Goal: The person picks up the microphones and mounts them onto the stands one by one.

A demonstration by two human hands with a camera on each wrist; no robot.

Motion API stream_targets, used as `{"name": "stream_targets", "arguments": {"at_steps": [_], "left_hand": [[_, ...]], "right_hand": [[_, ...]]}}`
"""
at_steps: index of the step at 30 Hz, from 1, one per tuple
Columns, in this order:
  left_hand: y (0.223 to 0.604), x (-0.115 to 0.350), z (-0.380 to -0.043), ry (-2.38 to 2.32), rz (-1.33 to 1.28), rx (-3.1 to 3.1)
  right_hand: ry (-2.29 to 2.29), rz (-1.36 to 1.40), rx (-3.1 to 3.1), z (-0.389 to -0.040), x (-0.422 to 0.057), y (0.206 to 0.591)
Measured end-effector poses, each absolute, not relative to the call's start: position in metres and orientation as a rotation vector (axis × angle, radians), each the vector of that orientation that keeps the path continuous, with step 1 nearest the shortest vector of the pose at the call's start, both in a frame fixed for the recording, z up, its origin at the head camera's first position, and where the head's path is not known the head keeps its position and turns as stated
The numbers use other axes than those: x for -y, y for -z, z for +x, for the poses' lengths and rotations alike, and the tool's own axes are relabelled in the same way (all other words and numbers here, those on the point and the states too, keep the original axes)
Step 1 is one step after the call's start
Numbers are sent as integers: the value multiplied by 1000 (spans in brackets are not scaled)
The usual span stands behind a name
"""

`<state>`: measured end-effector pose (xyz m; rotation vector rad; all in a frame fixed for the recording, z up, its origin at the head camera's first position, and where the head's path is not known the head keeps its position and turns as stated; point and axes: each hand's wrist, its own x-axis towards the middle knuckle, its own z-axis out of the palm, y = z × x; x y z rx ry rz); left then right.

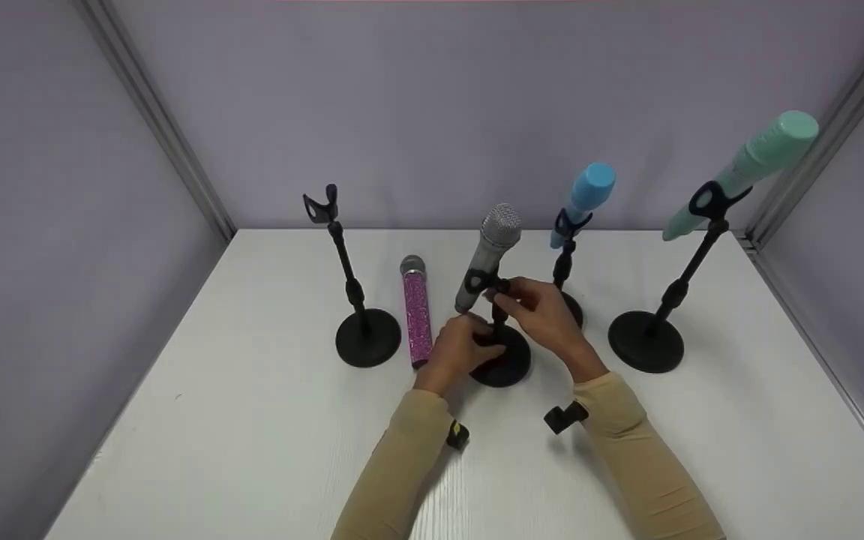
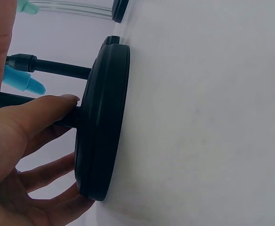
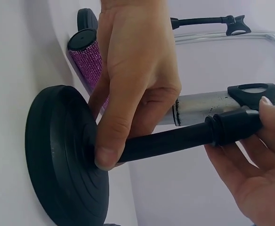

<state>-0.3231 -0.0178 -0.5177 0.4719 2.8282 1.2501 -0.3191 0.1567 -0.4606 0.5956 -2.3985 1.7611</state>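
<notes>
A silver microphone point(image 1: 488, 251) sits tilted in the clip of a black microphone stand point(image 1: 511, 369) at mid-table. My left hand point(image 1: 458, 349) grips the stand's pole low down, the thumb along it just above the round base point(image 2: 102, 122), other fingers reaching behind. Higher up, my right hand point(image 1: 544, 315) pinches the joint under the clip point(image 3: 253, 95) between thumb and fingers. Just left of my left hand lies a pink glittery microphone point(image 1: 417, 311) with a grey head. The silver microphone's lower end point(image 3: 191, 109) is beside the pole in the right wrist view.
On the left stands another black microphone stand point(image 1: 368, 337) with nothing in its clip. Behind my right hand, a stand holds a blue microphone point(image 1: 589, 187). Farther right, another stand point(image 1: 646, 341) holds a mint-green microphone point(image 1: 766, 154). Walls enclose the white table point(image 1: 252, 435).
</notes>
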Motion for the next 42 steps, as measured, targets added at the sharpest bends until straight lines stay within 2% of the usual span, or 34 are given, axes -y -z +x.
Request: {"name": "stream_targets", "arguments": {"at_steps": [15, 34, 42], "left_hand": [[515, 14, -321, -1249, 441, -2812], [520, 7, -322, -1252, 451, -2808], [519, 7, -320, -1220, 443, -2813]], "right_hand": [[-1823, 494, 2249, -306, -151, 444], [-1906, 291, 2080, -312, -156, 448], [-1905, 350, 2080, -309, -155, 435]]}}
